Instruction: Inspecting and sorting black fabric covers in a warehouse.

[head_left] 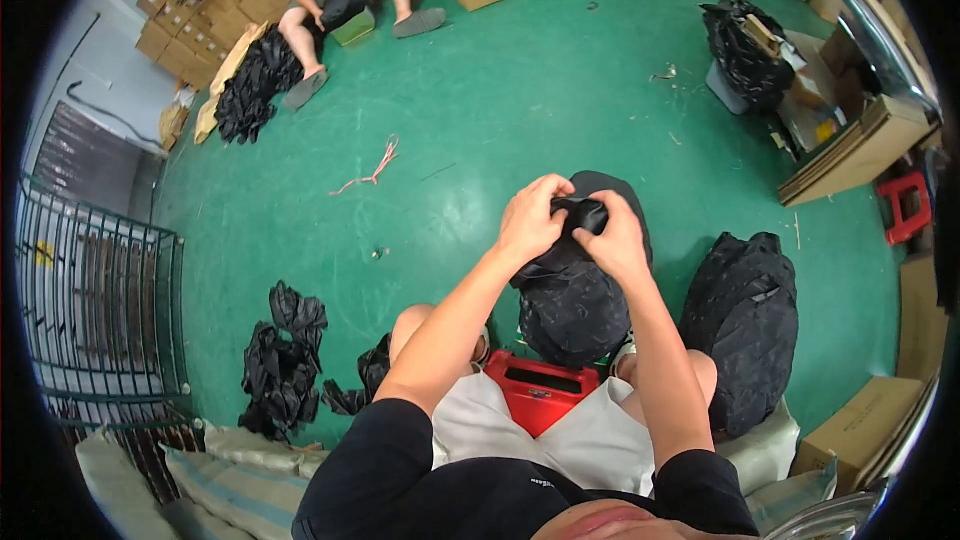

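The left hand and right hand both pinch the black material, which sits between their thumbs just beyond the dark bundle, and working it well likely calls for even pressure from both sides, so it neither slips nor twists.
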`<state>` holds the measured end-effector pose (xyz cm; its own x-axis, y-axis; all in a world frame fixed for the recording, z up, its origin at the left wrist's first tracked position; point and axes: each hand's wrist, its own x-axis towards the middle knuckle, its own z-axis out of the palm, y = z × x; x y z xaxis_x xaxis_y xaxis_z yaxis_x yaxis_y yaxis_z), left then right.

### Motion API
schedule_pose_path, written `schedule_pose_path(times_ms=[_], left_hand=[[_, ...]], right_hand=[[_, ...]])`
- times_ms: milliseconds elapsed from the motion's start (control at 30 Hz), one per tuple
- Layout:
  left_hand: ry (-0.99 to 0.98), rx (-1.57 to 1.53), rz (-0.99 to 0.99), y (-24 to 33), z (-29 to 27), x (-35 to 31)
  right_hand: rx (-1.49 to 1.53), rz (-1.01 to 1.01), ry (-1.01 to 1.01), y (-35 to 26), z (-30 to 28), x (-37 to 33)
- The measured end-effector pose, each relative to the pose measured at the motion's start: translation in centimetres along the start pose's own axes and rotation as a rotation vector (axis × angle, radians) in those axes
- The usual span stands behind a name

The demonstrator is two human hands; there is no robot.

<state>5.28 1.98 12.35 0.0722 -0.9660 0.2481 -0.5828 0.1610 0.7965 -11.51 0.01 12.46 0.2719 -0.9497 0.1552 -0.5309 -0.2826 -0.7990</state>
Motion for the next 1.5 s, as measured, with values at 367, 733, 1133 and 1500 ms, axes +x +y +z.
schedule_pose_path(times_ms=[367,733,1133,1500], left_hand=[[0.189,0.046,0.083,1.7,1.7,-0.1],[-0.024,0.119,0.119,2.4,1.9,-0.7],[0.319,0.059,0.167,1.1,0.8,-1.1],[0.085,0.077,0.168,2.9,1.2,-0.4]], right_hand=[[0.000,0.221,0.148,0.4,-0.6,-0.1],[-0.002,-0.067,0.590,1.1,-1.5,0.6],[0.095,-0.148,0.363,-0.5,-0.5,0.1],[0.173,0.001,0.390,0.6,-0.6,0.4]])
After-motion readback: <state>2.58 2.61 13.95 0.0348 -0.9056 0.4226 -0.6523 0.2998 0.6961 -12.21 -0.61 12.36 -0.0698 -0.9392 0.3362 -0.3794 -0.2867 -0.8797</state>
